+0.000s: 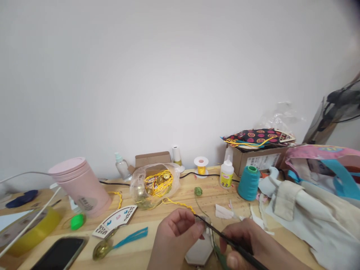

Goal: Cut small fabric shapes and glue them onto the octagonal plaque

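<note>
My left hand is curled, with thumb and forefinger pinched together. A twisted yellow cord runs from the plastic bag to this pinch; the exact grip is hidden. My right hand is closed around a slim black pointed tool, which looks like tweezers. Its tip lies at the left fingertips, beside the cord's end. Below the hands sits a pale hexagonal piece, partly covered by my fingers. A green strip hangs beside it. Thread from a small green ball leads down towards my hands.
Behind stand a plastic bag of yellow cords and bells, a yellow spool, a glue bottle and a teal thread cone. White fabric lies right. Left are a pink tumbler, a fan-shaped card and a phone.
</note>
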Available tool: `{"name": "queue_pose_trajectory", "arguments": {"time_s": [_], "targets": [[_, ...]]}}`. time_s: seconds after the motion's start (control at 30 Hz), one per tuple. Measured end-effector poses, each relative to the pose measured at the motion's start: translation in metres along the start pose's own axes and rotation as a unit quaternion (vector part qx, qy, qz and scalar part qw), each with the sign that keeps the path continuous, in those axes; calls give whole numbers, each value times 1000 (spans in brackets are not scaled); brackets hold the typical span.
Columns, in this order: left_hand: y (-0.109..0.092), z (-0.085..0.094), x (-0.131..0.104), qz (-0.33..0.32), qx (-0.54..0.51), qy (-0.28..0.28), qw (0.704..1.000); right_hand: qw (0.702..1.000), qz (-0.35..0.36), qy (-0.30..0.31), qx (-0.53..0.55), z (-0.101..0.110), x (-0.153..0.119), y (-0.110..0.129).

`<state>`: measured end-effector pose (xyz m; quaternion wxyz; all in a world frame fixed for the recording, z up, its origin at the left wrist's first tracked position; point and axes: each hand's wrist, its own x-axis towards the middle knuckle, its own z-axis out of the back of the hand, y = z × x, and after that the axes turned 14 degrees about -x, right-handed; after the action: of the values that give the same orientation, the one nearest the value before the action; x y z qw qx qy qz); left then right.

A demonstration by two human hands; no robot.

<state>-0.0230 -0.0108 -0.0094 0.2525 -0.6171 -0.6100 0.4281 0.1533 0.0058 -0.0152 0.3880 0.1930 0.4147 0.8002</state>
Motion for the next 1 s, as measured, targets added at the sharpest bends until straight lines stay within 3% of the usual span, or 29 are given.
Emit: {"name": "queue_pose_trajectory", "arguments": {"time_s": [0.2,0.5,0.83,1.0], "targets": [[-3,-3,-2,-7,3,-1,1000,999,32,32,19,2,2,-9],[-2,-1,-1,-9,0,4,1000,997,12,40,57,-1,2,-13],[6,-1,2,-5,-46,-29,998,994,20,-3,112,-13,10,-4],[5,-5,0,6,-78,-37,996,994,14,-19,104,-21,12,-13]]}}
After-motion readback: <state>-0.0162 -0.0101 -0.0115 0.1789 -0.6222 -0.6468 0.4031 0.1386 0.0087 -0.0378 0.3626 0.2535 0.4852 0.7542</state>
